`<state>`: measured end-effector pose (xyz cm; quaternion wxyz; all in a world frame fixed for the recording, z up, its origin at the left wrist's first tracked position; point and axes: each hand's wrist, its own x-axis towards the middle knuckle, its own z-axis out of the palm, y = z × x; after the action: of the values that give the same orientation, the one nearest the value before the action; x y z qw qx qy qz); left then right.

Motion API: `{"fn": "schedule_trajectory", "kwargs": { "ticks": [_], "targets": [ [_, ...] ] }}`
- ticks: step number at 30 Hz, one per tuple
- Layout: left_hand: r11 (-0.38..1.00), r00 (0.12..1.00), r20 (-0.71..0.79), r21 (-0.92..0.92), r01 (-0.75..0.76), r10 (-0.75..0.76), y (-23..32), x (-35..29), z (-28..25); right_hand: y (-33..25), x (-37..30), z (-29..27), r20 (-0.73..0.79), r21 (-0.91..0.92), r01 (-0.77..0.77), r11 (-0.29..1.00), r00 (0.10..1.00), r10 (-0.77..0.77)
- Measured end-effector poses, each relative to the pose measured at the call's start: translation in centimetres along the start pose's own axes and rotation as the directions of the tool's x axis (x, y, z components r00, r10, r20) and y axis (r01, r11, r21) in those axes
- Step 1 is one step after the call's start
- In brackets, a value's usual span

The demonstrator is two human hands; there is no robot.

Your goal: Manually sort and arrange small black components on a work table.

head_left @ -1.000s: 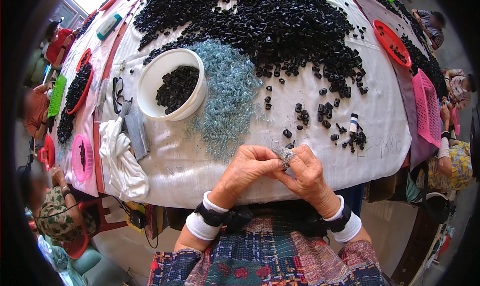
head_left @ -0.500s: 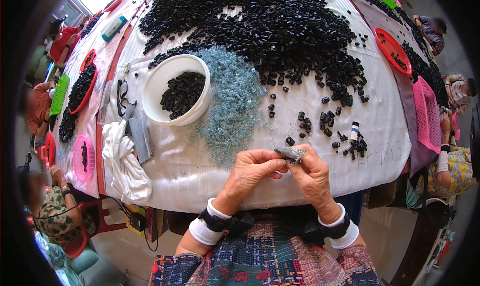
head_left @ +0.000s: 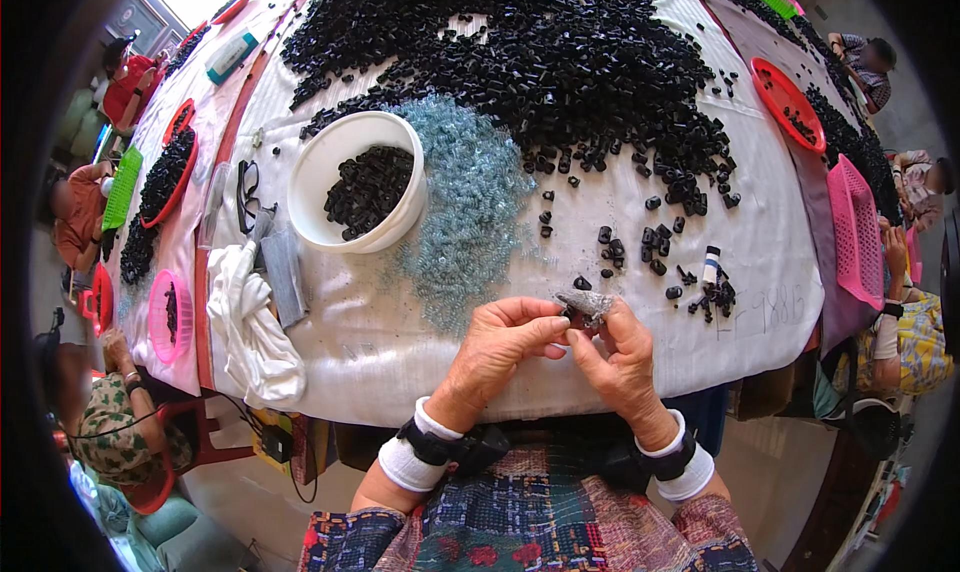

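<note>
Both hands meet just above the near part of the white-covered table. My left hand [head_left: 495,350] pinches a small black plastic part [head_left: 569,313] between thumb and forefinger. Close against it, the curled fingers of my right hand [head_left: 622,364] have a grey, ragged-looking piece [head_left: 592,303] at their tips; I cannot tell whether it is held or wrapped round a finger. Just beyond lies a loose black part [head_left: 581,283]. Pale blue, clear coiled pieces form a heap [head_left: 460,222] beside a white bucket [head_left: 305,217], which holds many black parts [head_left: 370,187].
A large pile of black parts [head_left: 520,52] covers the far table. A small white tube [head_left: 711,264] stands among dark bits at right. White cloth [head_left: 250,322], a grey strip [head_left: 285,277] and glasses [head_left: 247,197] lie left. A pink basket [head_left: 852,237] is at right; people sit at both sides.
My right thumb has shifted slightly down and left, and the black part between my hands shows more. The grey piece has tilted a little. The view has moved slightly.
</note>
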<state>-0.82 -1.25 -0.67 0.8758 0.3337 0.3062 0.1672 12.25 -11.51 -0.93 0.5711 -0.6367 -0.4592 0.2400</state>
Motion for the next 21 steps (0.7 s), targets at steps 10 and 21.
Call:
{"fn": "schedule_trajectory", "kwargs": {
  "ticks": [10, 21],
  "targets": [
    [0.996, 0.999, 0.046, -0.086, 0.008, -0.004, 0.1, 0.0, 0.0, -0.9, 0.1, 1.1, 0.054, -0.284, 0.174, 0.943, 0.985, -0.166],
    [0.996, 0.997, -0.009, -0.043, 0.077, -0.077, 0.6, -0.1, 0.3, -0.7, 0.6, 0.3, 0.001, -0.364, 0.185, 0.913, 0.98, -0.198]
  ]
}}
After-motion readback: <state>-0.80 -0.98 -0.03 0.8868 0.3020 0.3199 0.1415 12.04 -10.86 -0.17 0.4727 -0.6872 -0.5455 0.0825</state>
